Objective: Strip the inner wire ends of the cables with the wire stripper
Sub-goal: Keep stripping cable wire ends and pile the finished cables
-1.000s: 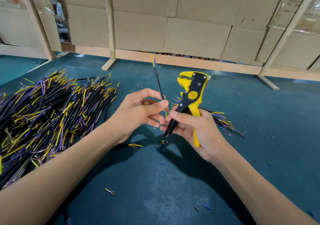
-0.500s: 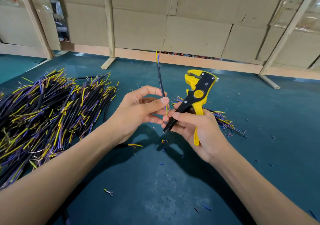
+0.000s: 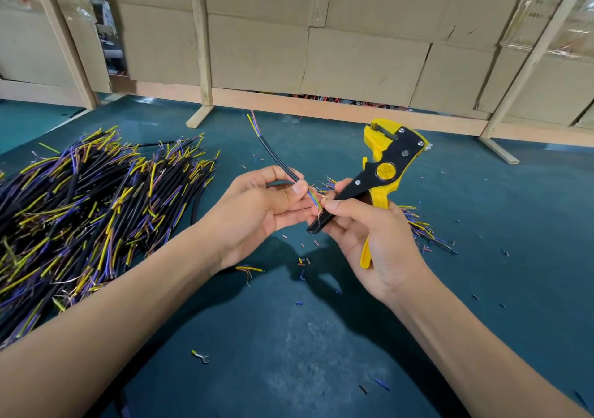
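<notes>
My left hand pinches a short black cable between thumb and fingers; the cable slants up and to the left, with yellow, blue and brown inner wires fanning from its far end. The near end's coloured wires with bare copper tips poke out at my thumb. My right hand grips the yellow and black wire stripper, jaws pointing up and away, and its thumb and forefinger touch the near wire tips.
A big pile of black cables with yellow and blue ends lies at the left on the teal table. A smaller heap sits behind my right hand. Insulation scraps and a fork terminal are scattered about. Cardboard and wooden frames close off the back.
The cable has tilted from near upright over to the left. My right hand with the stripper has come in against the cable's near end.
</notes>
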Available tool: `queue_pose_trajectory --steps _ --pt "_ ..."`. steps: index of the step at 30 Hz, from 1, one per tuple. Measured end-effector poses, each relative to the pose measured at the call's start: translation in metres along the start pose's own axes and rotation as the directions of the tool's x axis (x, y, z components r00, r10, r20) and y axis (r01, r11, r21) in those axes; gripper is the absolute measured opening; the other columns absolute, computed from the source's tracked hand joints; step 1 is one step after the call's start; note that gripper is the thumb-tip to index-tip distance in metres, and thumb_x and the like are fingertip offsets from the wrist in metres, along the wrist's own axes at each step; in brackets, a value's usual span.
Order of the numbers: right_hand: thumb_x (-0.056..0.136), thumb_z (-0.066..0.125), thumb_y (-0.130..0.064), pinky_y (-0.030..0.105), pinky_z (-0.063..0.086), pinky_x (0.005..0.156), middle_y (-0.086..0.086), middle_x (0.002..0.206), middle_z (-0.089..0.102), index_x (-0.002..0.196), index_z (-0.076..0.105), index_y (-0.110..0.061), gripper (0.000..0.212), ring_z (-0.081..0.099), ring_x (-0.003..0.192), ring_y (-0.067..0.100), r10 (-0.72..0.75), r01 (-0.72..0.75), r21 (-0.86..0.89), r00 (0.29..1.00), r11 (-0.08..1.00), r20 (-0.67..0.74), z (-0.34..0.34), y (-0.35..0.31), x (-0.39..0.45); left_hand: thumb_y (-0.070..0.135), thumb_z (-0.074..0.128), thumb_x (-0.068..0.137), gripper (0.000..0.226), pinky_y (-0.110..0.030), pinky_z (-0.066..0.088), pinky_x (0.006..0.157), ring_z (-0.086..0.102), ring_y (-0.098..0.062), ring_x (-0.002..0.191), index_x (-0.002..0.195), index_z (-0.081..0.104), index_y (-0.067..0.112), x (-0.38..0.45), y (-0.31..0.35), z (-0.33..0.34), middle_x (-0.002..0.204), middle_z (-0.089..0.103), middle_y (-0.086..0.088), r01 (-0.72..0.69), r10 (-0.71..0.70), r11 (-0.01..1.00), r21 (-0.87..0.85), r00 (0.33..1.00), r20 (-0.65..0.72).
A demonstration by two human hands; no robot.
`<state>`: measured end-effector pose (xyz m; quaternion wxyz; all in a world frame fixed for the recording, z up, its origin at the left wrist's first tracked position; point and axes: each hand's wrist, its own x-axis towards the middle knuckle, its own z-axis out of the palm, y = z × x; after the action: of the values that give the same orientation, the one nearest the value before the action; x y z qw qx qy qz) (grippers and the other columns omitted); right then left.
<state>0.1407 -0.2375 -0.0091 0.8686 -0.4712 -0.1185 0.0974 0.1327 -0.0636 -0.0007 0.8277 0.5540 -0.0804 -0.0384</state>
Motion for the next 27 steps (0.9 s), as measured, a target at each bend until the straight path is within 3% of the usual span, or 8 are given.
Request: queue_pose_trajectory --steps 6,11,19,27 --pt "0.077 0.074 -0.002 0.043 0.059 0.076 0.021 0.087 0.071 0.102 0.062 -0.001 0.027 0.070 0.079 0.034 0.000 0.001 -0.044 1.000 0.999 0.028 0.000 -0.003 0.000 0.008 0.063 0.093 0.014 -0.048 0.060 0.082 0.071 -0.046 0.094 0.105 0.057 0.004 0.001 0.005 -0.004 0.090 0.068 -0.018 -0.073 0.071 0.997 -0.025 0.995 -0.072" --pt "0.081 0.073 0.006 0.046 0.060 0.078 0.011 0.082 0.070 0.100 0.062 -0.001 0.024 0.070 0.077 0.033 0.003 0.000 -0.103 1.000 0.995 0.025 -0.002 0.000 0.000 0.008 0.066 0.089 0.018 -0.039 0.061 0.072 0.074 -0.032 0.078 0.104 0.058 0.002 0.000 -0.001 0.001 0.085 0.067 -0.019 -0.138 0.143 0.989 0.054 0.984 -0.111" --pt "0.078 0.073 0.015 0.050 0.061 0.079 0.014 0.082 0.071 0.102 0.063 0.002 0.029 0.072 0.074 0.034 -0.013 0.012 -0.127 1.000 0.992 -0.010 -0.002 0.001 0.000 0.010 0.068 0.086 0.025 -0.050 0.061 0.078 0.072 -0.038 0.089 0.108 0.059 0.001 -0.001 -0.003 0.002 0.088 0.062 -0.027 -0.177 0.186 0.980 0.096 0.978 -0.099" --pt "0.075 0.070 0.022 0.042 0.061 0.070 0.014 0.076 0.070 0.100 0.062 0.003 0.033 0.069 0.068 0.033 0.027 -0.035 -0.123 0.997 0.992 -0.068 0.004 -0.001 -0.001 0.008 0.065 0.091 0.022 -0.044 0.061 0.075 0.073 -0.028 0.080 0.112 0.060 0.004 0.000 -0.005 0.002 0.078 0.068 -0.013 -0.234 0.247 0.958 0.169 0.967 -0.064"
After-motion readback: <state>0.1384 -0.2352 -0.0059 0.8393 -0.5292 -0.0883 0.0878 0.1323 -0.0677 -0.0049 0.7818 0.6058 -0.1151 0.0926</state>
